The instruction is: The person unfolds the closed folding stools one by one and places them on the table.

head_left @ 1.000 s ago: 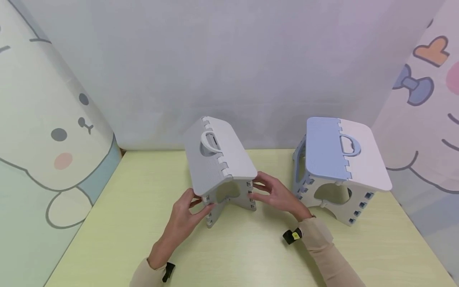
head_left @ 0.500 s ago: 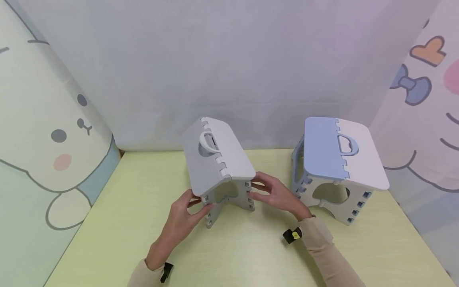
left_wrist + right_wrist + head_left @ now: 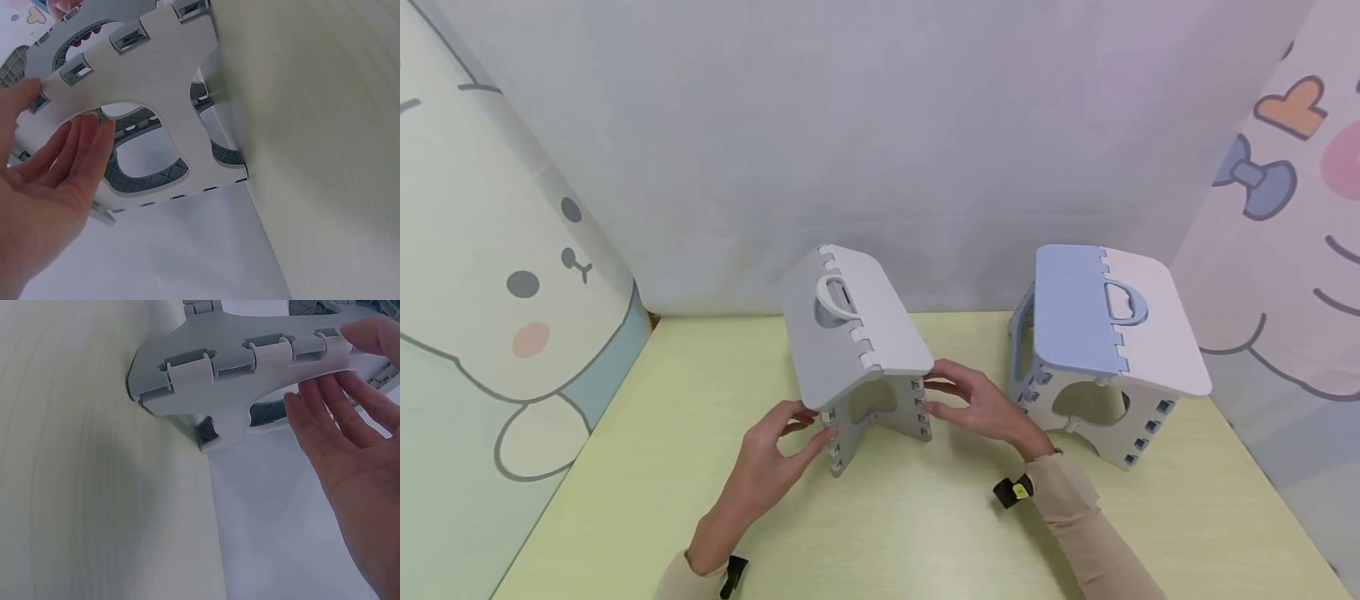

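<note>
A grey-and-white folding stool (image 3: 891, 321) stands on its legs at mid table. Its two-part top peaks along the hinge seam, with a loop handle raised there. My left hand (image 3: 767, 454) holds the stool's left side, the thumb at the hinged leg edge; in the left wrist view its fingers (image 3: 81, 147) reach the cutout of the side panel. My right hand (image 3: 977, 404) holds the opposite side. In the right wrist view the right thumb (image 3: 369, 334) lies on the hinge edge and the fingers (image 3: 331, 406) curl into the side cutout.
A blue-and-white folding stool (image 3: 1075, 308) stands unfolded to the right, close to my right forearm. The pale yellow table (image 3: 925, 533) ends at a white cloth backdrop (image 3: 880, 167). Printed cartoon panels flank both sides.
My left hand has drawn back slightly left, its thumb shifting from the front panel to the leg edge. My right hand and the stool stay nearly still; the view shifts slightly.
</note>
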